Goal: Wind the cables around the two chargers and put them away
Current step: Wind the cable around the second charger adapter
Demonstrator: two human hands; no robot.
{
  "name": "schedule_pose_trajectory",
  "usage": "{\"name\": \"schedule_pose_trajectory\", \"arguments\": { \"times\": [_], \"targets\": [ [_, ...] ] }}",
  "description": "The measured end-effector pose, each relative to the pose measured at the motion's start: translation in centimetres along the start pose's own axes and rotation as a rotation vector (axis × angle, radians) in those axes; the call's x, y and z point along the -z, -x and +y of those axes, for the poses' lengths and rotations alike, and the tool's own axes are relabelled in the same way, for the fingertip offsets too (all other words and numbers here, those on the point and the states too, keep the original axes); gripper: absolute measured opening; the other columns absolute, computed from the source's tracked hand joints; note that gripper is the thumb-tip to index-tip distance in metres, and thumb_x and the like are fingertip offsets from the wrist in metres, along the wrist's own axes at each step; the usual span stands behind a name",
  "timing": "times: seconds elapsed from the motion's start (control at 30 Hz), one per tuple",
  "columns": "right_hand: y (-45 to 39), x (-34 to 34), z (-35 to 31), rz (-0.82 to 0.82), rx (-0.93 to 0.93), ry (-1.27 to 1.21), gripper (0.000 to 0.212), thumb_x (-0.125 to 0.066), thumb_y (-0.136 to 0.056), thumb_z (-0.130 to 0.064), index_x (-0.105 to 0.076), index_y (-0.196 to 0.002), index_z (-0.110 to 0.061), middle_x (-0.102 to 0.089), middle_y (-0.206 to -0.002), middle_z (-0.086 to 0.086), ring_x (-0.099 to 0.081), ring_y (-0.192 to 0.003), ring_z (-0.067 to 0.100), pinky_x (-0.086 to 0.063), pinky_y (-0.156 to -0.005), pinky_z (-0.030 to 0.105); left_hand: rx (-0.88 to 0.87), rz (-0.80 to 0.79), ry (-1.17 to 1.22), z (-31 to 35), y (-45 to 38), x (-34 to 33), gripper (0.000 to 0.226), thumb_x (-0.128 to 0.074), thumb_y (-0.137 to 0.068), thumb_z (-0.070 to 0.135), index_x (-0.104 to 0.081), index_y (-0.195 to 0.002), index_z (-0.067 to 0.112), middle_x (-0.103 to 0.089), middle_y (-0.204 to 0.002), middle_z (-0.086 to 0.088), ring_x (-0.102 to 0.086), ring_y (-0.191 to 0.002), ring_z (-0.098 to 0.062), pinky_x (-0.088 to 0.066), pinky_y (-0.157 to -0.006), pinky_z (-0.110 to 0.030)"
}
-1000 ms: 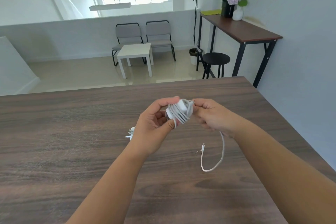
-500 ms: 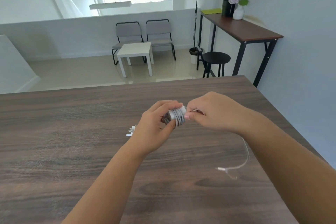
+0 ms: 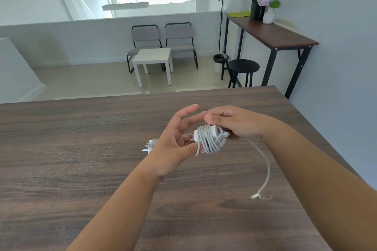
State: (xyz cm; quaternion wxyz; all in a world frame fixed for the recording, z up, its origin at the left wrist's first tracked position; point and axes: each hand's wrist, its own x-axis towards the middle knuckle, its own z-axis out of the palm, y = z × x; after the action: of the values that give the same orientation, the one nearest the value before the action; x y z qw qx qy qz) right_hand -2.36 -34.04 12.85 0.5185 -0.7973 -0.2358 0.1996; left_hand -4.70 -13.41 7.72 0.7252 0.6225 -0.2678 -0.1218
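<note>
A white charger [image 3: 210, 137] with several turns of white cable wound around it is held above the dark wooden table [image 3: 81, 149]. My left hand [image 3: 175, 144] pinches its lower left end with thumb and a finger, the other fingers spread upward. My right hand [image 3: 232, 121] grips the charger's right side and the cable. The loose cable tail [image 3: 265, 171] hangs down from my right hand, its plug end resting on the table. A second white charger [image 3: 150, 145], also wrapped in cable, lies on the table, mostly hidden behind my left hand.
The table's far edge and right edge are close to my hands. Beyond it stand a white side table [image 3: 153, 57], two grey chairs, a black stool [image 3: 242, 67] and a tall side desk [image 3: 271, 30] with a vase and flask.
My right hand has swung over the charger, laying on another turn of cable. The free tail has shortened and moved to the right. My left fingers have spread open.
</note>
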Motion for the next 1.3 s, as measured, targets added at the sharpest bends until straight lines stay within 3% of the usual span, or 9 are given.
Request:
{"name": "schedule_pose_trajectory", "arguments": {
  "times": [0.13,0.27,0.37,0.47,0.57,0.77,1.03,1.2,1.3],
  "targets": [
    [-0.4,-1.3,0.6,0.073,-0.061,-0.217,0.042,-0.043,-0.098,-0.043,-0.066,-0.065,-0.032,-0.035,-0.055,0.0,-0.013,-0.05,0.017,-0.005,-0.05,0.036,-0.052,0.079,0.073,-0.4,-0.1,-0.2,0.07,-0.084,-0.073,0.029,-0.053,-0.135,0.025,-0.045,-0.15,-0.003,-0.061,-0.117,-0.022,-0.051,-0.095,-0.04],
    [-0.6,-2.1,1.7,0.144,-0.14,-0.347,0.035,-0.037,-0.102,-0.041,-0.057,-0.086,-0.018,-0.027,-0.054,-0.003,-0.011,-0.048,0.012,-0.006,-0.046,0.028,-0.112,0.142,0.092,-0.9,-0.2,-0.6,0.046,-0.079,-0.079,0.027,-0.064,-0.122,0.02,-0.053,-0.145,-0.003,-0.051,-0.133,-0.022,-0.047,-0.098,-0.036],
    [-0.5,-3.0,2.3,0.209,-0.172,-0.351,0.035,-0.032,-0.104,-0.038,-0.047,-0.078,-0.019,-0.025,-0.053,-0.003,-0.013,-0.044,0.01,-0.009,-0.044,0.023,-0.144,0.248,0.175,-1.3,-0.3,-1.1,0.044,-0.08,-0.078,0.026,-0.064,-0.118,0.021,-0.062,-0.134,-0.005,-0.055,-0.129,-0.025,-0.047,-0.098,-0.035],
    [-0.3,-4.2,2.2,0.31,-0.137,-0.041,0.035,-0.035,-0.104,-0.033,-0.049,-0.077,-0.016,-0.033,-0.054,-0.004,-0.027,-0.044,0.009,-0.024,-0.042,0.021,-0.147,0.428,0.153,-1.7,-0.9,-0.9,0.034,-0.069,-0.084,0.012,-0.065,-0.114,0.027,-0.067,-0.124,0.0,-0.061,-0.117,-0.019,-0.047,-0.096,-0.035],
    [0.0,-5.0,1.8,0.36,-0.105,0.385,0.034,-0.037,-0.102,-0.034,-0.055,-0.078,-0.018,-0.052,-0.065,-0.007,-0.049,-0.062,0.011,-0.04,-0.061,0.027,-0.143,0.524,-0.025,-1.9,-1.3,-0.6,0.039,-0.061,-0.093,0.002,-0.061,-0.12,0.03,-0.069,-0.117,0.011,-0.064,-0.106,-0.009,-0.048,-0.095,-0.03],
    [1.2,-4.7,-0.2,0.266,-0.107,0.9,0.031,-0.032,-0.102,-0.035,-0.056,-0.095,-0.016,-0.053,-0.073,0.0,-0.056,-0.078,0.027,-0.039,-0.063,0.033,-0.181,0.549,-0.544,-2.7,-1.2,0.2,0.045,-0.06,-0.091,0.005,-0.055,-0.129,0.028,-0.064,-0.124,0.004,-0.063,-0.108,-0.012,-0.049,-0.089,-0.024],
    [1.3,-2.5,-2.2,0.119,-0.04,1.18,0.028,-0.041,-0.099,-0.039,-0.06,-0.095,-0.02,-0.064,-0.094,-0.001,-0.059,-0.093,0.02,-0.043,-0.075,0.033,-0.308,0.237,-1.014,-2.4,-1.1,0.4,0.043,-0.069,-0.084,0.011,-0.064,-0.124,0.024,-0.055,-0.132,0.001,-0.053,-0.118,-0.006,-0.047,-0.097,-0.028],
    [0.8,0.1,-1.7,0.072,-0.029,0.871,0.021,-0.057,-0.092,-0.04,-0.062,-0.076,-0.028,-0.055,-0.067,-0.014,-0.052,-0.068,0.001,-0.038,-0.064,0.025,-0.142,0.051,-0.829,-0.9,-0.5,0.5,0.051,-0.072,-0.08,0.01,-0.055,-0.125,0.026,-0.065,-0.118,0.018,-0.06,-0.099,0.003,-0.044,-0.086,-0.014],
    [0.4,1.2,-0.8,0.092,-0.03,0.742,0.026,-0.058,-0.091,-0.042,-0.06,-0.069,-0.028,-0.053,-0.062,-0.012,-0.048,-0.06,0.003,-0.039,-0.06,0.023,-0.043,0.013,-0.629,-0.7,-0.3,0.5,0.051,-0.072,-0.079,0.01,-0.048,-0.122,0.025,-0.07,-0.118,0.013,-0.064,-0.1,-0.012,-0.049,-0.091,-0.027]
  ]
}}
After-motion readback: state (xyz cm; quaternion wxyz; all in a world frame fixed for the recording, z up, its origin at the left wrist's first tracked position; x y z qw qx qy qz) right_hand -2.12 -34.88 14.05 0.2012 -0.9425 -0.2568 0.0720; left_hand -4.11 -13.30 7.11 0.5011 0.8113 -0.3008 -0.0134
